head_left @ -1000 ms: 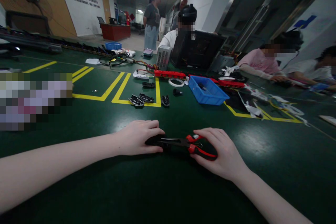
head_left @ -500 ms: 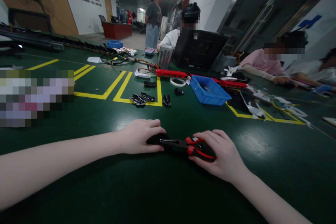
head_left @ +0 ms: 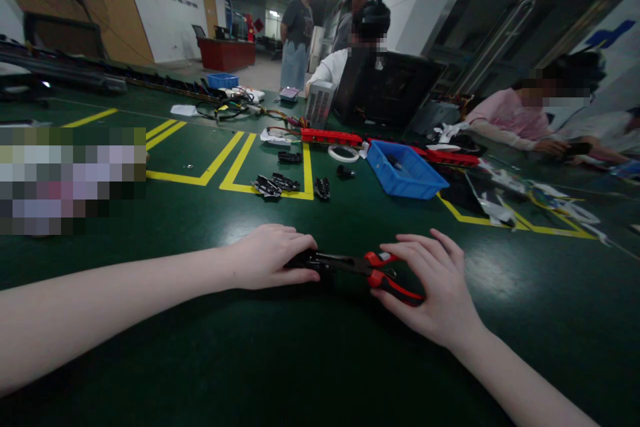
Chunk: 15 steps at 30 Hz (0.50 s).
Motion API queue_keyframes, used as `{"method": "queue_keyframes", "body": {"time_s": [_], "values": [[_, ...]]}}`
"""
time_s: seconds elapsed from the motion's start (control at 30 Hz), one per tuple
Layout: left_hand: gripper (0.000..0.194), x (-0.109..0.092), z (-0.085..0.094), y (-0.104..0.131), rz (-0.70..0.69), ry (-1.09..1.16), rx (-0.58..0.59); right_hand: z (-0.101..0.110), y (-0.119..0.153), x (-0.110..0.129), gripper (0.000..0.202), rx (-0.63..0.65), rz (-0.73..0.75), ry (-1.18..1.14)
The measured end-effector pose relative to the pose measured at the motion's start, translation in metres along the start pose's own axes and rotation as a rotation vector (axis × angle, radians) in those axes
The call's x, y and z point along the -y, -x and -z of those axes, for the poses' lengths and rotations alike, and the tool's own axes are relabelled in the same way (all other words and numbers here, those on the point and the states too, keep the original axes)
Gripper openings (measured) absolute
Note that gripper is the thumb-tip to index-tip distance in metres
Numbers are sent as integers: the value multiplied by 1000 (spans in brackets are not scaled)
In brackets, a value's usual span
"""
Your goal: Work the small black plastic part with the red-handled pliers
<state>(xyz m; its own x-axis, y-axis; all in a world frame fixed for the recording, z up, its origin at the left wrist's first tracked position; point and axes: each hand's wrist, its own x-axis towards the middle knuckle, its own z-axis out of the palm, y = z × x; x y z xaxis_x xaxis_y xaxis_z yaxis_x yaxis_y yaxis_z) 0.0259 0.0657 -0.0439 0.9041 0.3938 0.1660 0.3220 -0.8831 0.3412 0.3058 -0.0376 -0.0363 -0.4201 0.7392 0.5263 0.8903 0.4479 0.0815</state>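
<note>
Near the middle of the green table, my left hand [head_left: 275, 257] grips a small black part [head_left: 301, 259] between thumb and fingers. My right hand [head_left: 435, 280] is wrapped round the red and black handles of long-nosed pliers [head_left: 357, 265], with some fingers lifted. The plier jaws point left and reach the black part; whether they pinch it is hard to tell. Beyond my hands lie several black metallic parts [head_left: 267, 186], another such part [head_left: 323, 188] and a short black cylinder [head_left: 345, 172].
A blue bin [head_left: 407, 177] with small items stands behind my right hand. Next to it are a white ring [head_left: 343, 153] and a red strip [head_left: 331, 137]. A pixelated object [head_left: 70, 180] is at the left. People sit across the table [head_left: 165, 213].
My right hand's fingers have spread and lifted somewhat from the plier handles. More of the black part shows at my left fingertips. The view has shifted slightly.
</note>
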Motion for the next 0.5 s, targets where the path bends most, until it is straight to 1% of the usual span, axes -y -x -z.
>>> {"method": "queue_keyframes", "body": {"time_s": [0.13, 0.5], "values": [[35, 1, 0, 0, -1, -6, 2, -2, 0, 2, 42, 11, 27, 7], [32, 0, 0, 0, -12, -16, 10, -4, -2, 3, 44, 29, 53, -3]]}}
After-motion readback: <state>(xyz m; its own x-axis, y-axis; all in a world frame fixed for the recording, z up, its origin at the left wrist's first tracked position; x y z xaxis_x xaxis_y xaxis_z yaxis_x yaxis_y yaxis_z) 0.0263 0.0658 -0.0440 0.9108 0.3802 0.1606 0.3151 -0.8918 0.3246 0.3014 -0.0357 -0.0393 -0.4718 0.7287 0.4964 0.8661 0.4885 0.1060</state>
